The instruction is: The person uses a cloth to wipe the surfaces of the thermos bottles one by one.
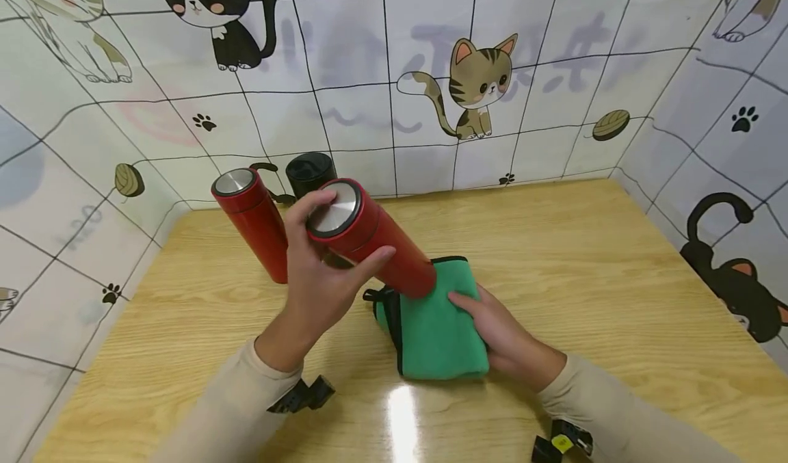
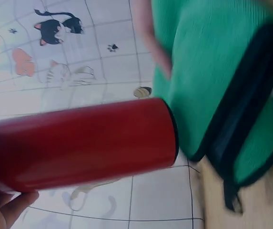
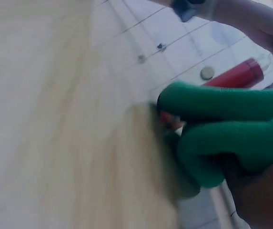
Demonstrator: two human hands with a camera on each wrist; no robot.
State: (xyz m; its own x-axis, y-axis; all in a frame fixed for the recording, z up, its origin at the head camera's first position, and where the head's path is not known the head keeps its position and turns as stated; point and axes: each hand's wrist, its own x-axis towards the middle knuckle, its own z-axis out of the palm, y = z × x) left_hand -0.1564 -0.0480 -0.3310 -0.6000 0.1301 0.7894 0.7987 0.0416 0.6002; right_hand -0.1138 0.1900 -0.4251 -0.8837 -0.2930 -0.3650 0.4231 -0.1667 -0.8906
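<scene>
My left hand (image 1: 320, 278) grips a red thermos flask (image 1: 394, 251) with a silver-topped lid, thumb along its side and fingertips on the lid. The flask is tilted, its base down to the right, overlapping a folded green towel (image 1: 443, 340) in the head view. Black trim and a small loop show on the towel. My right hand (image 1: 507, 343) holds the towel from its right side, thumb lying on top. In the left wrist view, the flask's dark-rimmed base (image 2: 172, 133) comes right up to the green fabric (image 2: 207, 71).
A second red flask (image 1: 255, 223) stands on the left of the wooden table (image 1: 554, 244), beside a black-lidded container (image 1: 310, 169) partly hidden behind my left hand. Walls covered with a cat-patterned sheet (image 1: 351, 73) border the table at the back and sides.
</scene>
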